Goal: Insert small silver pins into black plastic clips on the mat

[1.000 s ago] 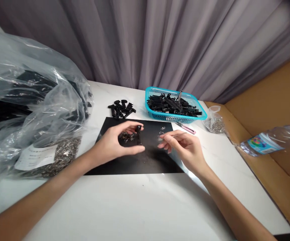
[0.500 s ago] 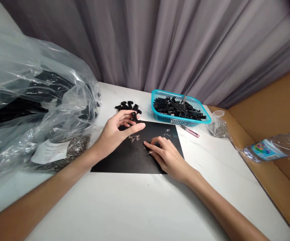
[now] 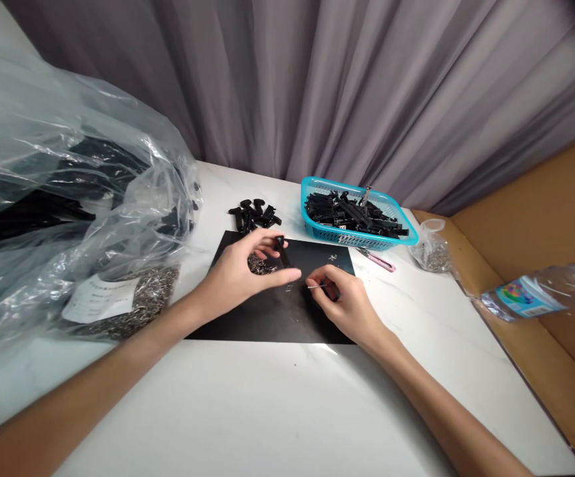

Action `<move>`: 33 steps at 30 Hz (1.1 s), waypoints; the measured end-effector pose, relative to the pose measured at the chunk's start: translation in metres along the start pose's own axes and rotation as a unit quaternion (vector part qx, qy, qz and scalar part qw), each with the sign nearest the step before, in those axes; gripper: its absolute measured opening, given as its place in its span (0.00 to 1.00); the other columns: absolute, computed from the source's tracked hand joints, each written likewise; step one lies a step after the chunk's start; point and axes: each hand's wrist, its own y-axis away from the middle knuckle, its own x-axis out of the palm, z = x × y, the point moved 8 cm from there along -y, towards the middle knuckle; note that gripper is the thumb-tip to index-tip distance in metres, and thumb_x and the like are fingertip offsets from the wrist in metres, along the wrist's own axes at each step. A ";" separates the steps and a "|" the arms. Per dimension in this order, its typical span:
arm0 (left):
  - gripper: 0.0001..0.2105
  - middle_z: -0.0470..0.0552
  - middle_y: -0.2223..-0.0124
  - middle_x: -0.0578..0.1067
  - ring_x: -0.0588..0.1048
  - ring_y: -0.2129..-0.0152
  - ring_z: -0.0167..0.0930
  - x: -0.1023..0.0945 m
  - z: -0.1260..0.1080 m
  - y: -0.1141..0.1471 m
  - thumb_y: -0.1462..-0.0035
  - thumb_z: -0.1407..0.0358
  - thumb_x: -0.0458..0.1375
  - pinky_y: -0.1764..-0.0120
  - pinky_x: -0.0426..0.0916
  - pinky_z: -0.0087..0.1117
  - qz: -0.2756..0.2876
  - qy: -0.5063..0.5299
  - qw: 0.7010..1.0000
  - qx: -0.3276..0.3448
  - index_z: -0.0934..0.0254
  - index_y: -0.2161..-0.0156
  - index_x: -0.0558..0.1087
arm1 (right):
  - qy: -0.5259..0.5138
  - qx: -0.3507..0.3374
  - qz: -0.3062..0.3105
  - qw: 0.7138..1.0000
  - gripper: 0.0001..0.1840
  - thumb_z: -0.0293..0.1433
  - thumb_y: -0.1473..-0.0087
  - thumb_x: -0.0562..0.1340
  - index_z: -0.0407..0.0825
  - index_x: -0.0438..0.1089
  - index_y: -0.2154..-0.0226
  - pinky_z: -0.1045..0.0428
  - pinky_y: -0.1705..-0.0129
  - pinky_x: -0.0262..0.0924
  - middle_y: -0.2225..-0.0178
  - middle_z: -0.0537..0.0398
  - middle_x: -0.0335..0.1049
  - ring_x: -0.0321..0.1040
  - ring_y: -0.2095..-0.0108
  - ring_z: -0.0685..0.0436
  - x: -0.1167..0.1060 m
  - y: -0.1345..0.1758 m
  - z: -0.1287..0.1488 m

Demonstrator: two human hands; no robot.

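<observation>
Above the mat (image 3: 267,321), a black part (image 3: 283,254), probably light, stiff and best held by its ends, is being gripped so by the left hand (image 3: 235,270); there too, a pin (image 3: 314,286) is being pinched by the right hand (image 3: 348,299).

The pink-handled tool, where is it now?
In the head view, the pink-handled tool lies right of centre on the white table, in front of the turquoise basket and right of the black mat.
</observation>
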 end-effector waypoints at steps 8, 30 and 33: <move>0.31 0.49 0.47 0.77 0.77 0.51 0.37 0.025 -0.004 0.011 0.50 0.62 0.70 0.44 0.72 0.41 0.083 -0.121 0.987 0.067 0.57 0.41 0.69 | -0.033 -0.008 -0.044 0.998 0.06 0.27 0.38 0.62 0.49 0.77 0.64 0.53 0.71 0.59 0.67 0.54 0.75 0.63 0.73 0.50 -0.017 0.007 0.007; 0.32 0.53 0.45 0.77 0.75 0.47 0.37 0.026 -0.026 0.018 0.49 0.67 0.70 0.42 0.71 0.41 0.039 -0.130 0.969 0.205 0.60 0.38 0.68 | -0.004 -0.168 -0.053 0.984 0.23 0.20 0.36 0.62 0.52 0.69 0.42 0.52 0.69 0.66 0.62 0.55 0.80 0.65 0.72 0.49 -0.024 0.023 0.045; 0.32 0.53 0.44 0.77 0.75 0.46 0.38 0.025 -0.028 0.019 0.49 0.69 0.69 0.43 0.72 0.41 0.031 -0.126 0.965 0.228 0.60 0.38 0.68 | 0.061 -0.212 -0.063 0.973 0.25 0.19 0.36 0.61 0.51 0.67 0.39 0.52 0.71 0.65 0.63 0.54 0.80 0.64 0.73 0.48 -0.021 0.029 0.055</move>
